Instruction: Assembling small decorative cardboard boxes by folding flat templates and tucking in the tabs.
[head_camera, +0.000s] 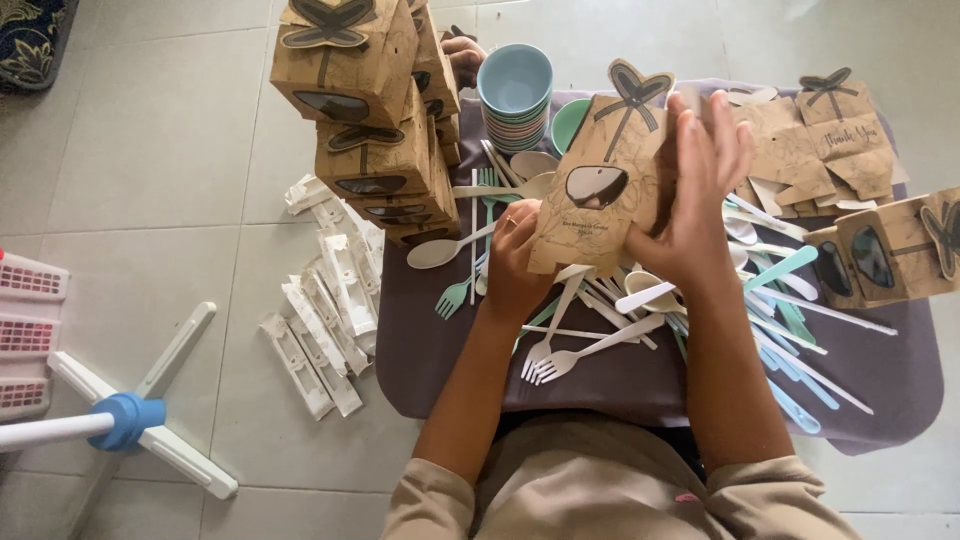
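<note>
Two hands hold one brown cardboard box (600, 185) above the middle of a purple mat (620, 385). The left hand (515, 265) grips the box's lower edge at seven o'clock; the right hand (695, 190) presses flat on its side at three o'clock. A tall stack of boxes (365, 120) rises at ten o'clock, stacked cups (515, 95) at twelve, and plastic forks and spoons (600, 330) lie scattered beneath.

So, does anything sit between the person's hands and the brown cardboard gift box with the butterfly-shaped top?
Nothing visible: the left hand and the right hand both already grip the brown cardboard gift box directly, above the scattered plastic cutlery.
</note>
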